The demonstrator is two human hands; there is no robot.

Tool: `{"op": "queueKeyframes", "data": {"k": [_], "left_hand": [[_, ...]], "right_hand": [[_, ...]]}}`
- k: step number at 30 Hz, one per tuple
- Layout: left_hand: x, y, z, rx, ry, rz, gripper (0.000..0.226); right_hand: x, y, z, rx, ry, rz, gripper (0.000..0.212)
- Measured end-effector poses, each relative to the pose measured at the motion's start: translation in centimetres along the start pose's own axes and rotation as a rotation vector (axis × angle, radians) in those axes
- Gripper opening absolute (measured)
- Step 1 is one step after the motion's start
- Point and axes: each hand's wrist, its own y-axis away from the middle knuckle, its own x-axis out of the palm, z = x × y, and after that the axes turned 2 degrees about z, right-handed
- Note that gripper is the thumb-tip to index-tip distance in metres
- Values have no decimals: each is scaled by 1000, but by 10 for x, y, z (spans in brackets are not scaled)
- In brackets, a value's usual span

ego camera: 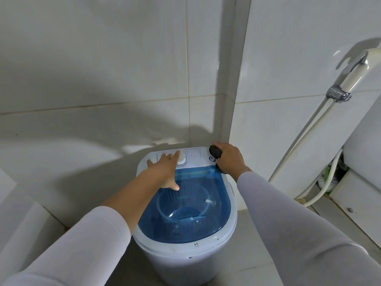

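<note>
A small white washing machine [181, 263] stands on the floor in the tiled corner. Its clear blue lid [191, 219] is down, and a ribbed basket shows through it. At the back lies a white control panel [193, 157] with a round white dial [181, 159]. My left hand [165, 168] stretches flat over the panel with fingers spread, fingertips beside the dial. My right hand [229, 157] grips a black object [214, 152] above the machine's back right corner; what the object is cannot be told.
Tiled walls meet close behind the machine. A spray handle [350, 77] with a white hose [301, 145] hangs on the right wall. A white toilet tank [362, 149] stands at the far right, a white ledge [18, 219] at the left.
</note>
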Motion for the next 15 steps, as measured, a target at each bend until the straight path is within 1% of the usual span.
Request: {"op": "queueKeyframes", "data": {"k": [2,4,10,15], "left_hand": [[3,0,1,5,-2,-8,114],[3,0,2,8,2,-19,114],[6,-1,4,4,35,-26,114],[8,1,3,-5,36,-44,114]], "right_hand": [[4,-4,-2,-13,65,82,52],[4,-7,-3,2,79,108,51],[1,-1,-10,7,100,85,54],[-3,18,-12,4,174,83,45]]}}
